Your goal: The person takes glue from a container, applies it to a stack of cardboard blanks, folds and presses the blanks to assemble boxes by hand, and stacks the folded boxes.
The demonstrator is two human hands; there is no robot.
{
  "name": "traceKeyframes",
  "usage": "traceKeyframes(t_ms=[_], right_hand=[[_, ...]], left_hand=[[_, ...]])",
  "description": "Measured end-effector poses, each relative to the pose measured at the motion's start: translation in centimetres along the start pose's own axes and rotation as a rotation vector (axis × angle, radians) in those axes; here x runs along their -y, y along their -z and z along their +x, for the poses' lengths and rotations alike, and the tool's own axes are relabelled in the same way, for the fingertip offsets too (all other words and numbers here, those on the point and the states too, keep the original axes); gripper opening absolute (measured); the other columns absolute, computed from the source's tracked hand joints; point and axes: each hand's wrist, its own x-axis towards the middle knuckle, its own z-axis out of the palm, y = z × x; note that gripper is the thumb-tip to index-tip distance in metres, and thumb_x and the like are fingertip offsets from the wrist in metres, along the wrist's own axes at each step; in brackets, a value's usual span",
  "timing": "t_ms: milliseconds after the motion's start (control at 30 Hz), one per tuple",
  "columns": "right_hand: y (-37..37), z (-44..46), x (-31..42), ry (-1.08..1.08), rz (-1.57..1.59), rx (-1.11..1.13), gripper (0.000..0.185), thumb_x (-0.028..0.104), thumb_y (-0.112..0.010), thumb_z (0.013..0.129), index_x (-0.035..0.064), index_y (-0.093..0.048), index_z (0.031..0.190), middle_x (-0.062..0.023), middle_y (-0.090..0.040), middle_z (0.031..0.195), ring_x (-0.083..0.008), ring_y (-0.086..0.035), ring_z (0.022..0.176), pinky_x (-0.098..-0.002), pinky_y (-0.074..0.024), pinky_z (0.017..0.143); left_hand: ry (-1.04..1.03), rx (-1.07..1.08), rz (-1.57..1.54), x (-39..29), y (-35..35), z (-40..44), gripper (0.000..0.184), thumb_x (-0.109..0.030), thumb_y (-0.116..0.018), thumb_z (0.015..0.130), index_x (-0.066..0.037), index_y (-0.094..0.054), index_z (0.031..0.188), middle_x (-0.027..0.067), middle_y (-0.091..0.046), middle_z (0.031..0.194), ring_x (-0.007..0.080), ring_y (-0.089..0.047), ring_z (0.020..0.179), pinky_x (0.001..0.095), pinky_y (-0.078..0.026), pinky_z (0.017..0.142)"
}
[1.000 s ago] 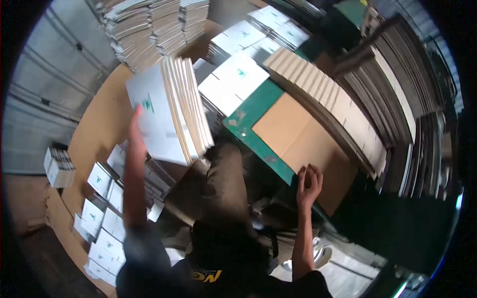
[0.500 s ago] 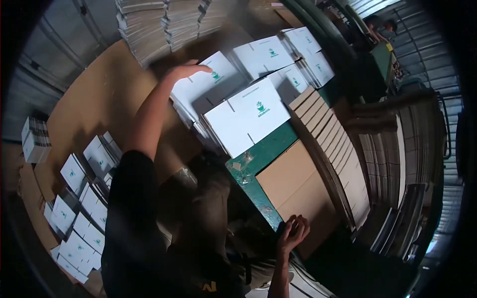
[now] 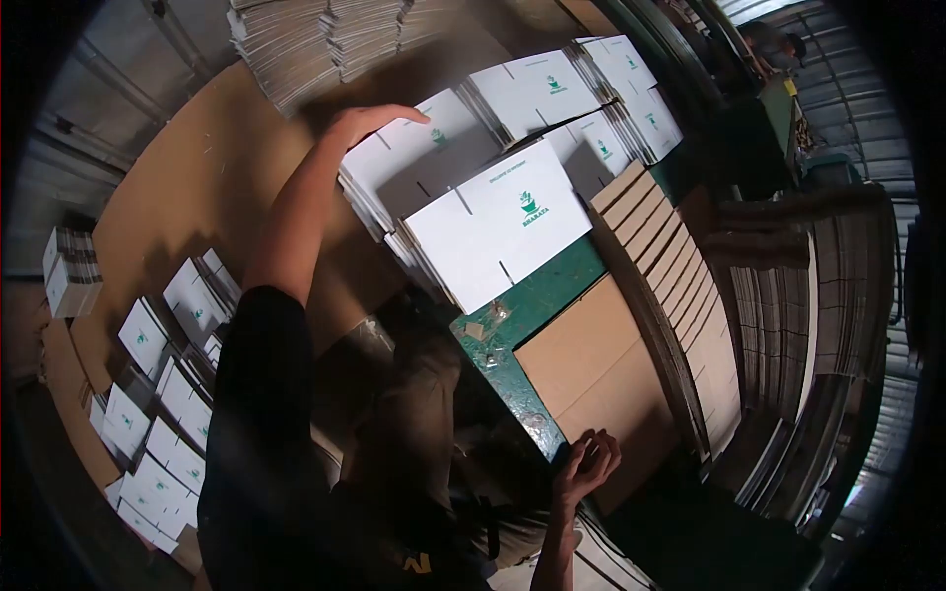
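Observation:
My left hand (image 3: 379, 120) reaches to the far edge of a stack of flat white cartons (image 3: 419, 153) with green print. Its fingers lie stretched along the top carton, not closed round it. Nearer to me, another white carton stack (image 3: 503, 222) carries a green cup logo and dark slots. My right hand (image 3: 588, 465) hovers at or rests on the near edge of a brown cardboard sheet (image 3: 596, 345); contact is unclear. Its fingers are loosely curled and apart, with nothing visible in them.
More white carton stacks (image 3: 542, 89) stand farther along the green table (image 3: 537, 286). Brown cardboard strips (image 3: 670, 261) and tall cardboard piles (image 3: 769, 315) stand at right. White cartons (image 3: 163, 483) lie on brown board at left. Another person (image 3: 774, 47) is in the background.
The view has shifted slightly, so the cartons and table appear a little farther right. My left hand remains at the far stack, and my right hand keeps its loose curl beside the brown sheet.

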Motion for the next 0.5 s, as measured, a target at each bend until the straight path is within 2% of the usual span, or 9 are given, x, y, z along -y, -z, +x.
traceKeyframes(t_ms=[67, 167, 233, 300, 367, 400, 467, 500], right_hand=[[-0.1, -0.1, -0.4, 0.012, -0.005, -0.017, 0.028, 0.019, -0.063, 0.104, -0.0034, -0.058, 0.12, -0.0136, -0.042, 0.135, -0.0284, -0.057, 0.12, -0.0396, -0.0567, 0.097], [0.0, 0.0, -0.2, 0.022, -0.024, -0.019, 0.028, 0.019, -0.063, 0.104, -0.0038, -0.058, 0.12, -0.0138, -0.042, 0.135, -0.0282, -0.057, 0.12, -0.0392, -0.0568, 0.097], [0.1, 0.2, 0.5, 0.025, -0.038, -0.012, 0.028, 0.018, -0.062, 0.104, -0.004, -0.058, 0.121, -0.014, -0.042, 0.135, -0.028, -0.057, 0.12, -0.0391, -0.0567, 0.097], [-0.2, 0.3, 1.3, -0.038, 0.151, -0.024, 0.028, 0.018, -0.063, 0.104, -0.0042, -0.058, 0.121, -0.0139, -0.042, 0.135, -0.0276, -0.057, 0.121, -0.0392, -0.0563, 0.098], [-0.5, 0.3, 1.0, -0.014, 0.174, -0.06, 0.028, 0.017, -0.063, 0.103, -0.0041, -0.059, 0.12, -0.0141, -0.043, 0.135, -0.0277, -0.057, 0.121, -0.0393, -0.0559, 0.099], [-0.6, 0.4, 1.2, 0.008, 0.194, -0.086, 0.027, 0.016, -0.064, 0.103, -0.0041, -0.059, 0.12, -0.0142, -0.043, 0.134, -0.0279, -0.057, 0.121, -0.0393, -0.0556, 0.1], [-0.2, 0.7, 2.5, -0.02, 0.195, -0.076, 0.026, 0.016, -0.065, 0.102, -0.0035, -0.06, 0.119, -0.0144, -0.044, 0.134, -0.0282, -0.057, 0.121, -0.0393, -0.0553, 0.099], [0.1, 0.8, 3.0, -0.052, 0.191, -0.06, 0.025, 0.015, -0.066, 0.101, -0.003, -0.06, 0.118, -0.0146, -0.045, 0.133, -0.0285, -0.057, 0.121, -0.0393, -0.0551, 0.099]], left_hand=[[-0.071, 0.207, -0.407, 0.6, 0.3, 0.8, 0.074, -0.064, -0.074, 0.083, -0.012, -0.07, 0.135, 0.0071, -0.069, 0.133, 0.0215, -0.064, 0.115, 0.0352, -0.049, 0.1], [-0.038, 0.328, -0.485, 1.0, 0.8, 0.7, 0.077, -0.069, -0.068, 0.088, -0.011, -0.068, 0.137, 0.0057, -0.068, 0.135, 0.0189, -0.063, 0.116, 0.0333, -0.049, 0.099], [-0.082, 0.291, -0.483, 1.1, 0.9, 0.0, 0.078, -0.072, -0.065, 0.089, -0.011, -0.068, 0.137, 0.0062, -0.069, 0.134, 0.0189, -0.063, 0.116, 0.0338, -0.049, 0.099], [-0.131, 0.251, -0.481, 1.3, 1.1, -0.3, 0.079, -0.074, -0.062, 0.091, -0.01, -0.068, 0.137, 0.0066, -0.069, 0.133, 0.0189, -0.063, 0.115, 0.0343, -0.049, 0.099], [-0.21, 0.299, -0.538, 2.0, 1.0, 0.2, 0.085, -0.077, -0.057, 0.092, -0.011, -0.061, 0.146, 0.0074, -0.064, 0.142, 0.0207, -0.06, 0.123, 0.0372, -0.046, 0.106], [-0.235, 0.288, -0.43, 2.1, 0.5, 0.5, 0.097, -0.082, -0.055, 0.089, -0.012, -0.048, 0.156, 0.0116, -0.052, 0.156, 0.0256, -0.051, 0.139, 0.0413, -0.038, 0.117], [-0.147, 0.07, 0.051, 1.0, 0.0, -0.7, 0.11, -0.087, -0.053, 0.085, -0.011, -0.038, 0.162, 0.0151, -0.036, 0.167, 0.029, -0.035, 0.152, 0.043, -0.029, 0.123], [-0.139, 0.146, 0.068, -0.7, 0.1, -3.0, 0.117, -0.09, -0.052, 0.081, -0.011, -0.032, 0.164, 0.0175, -0.028, 0.17, 0.0307, -0.026, 0.157, 0.0436, -0.024, 0.126]])
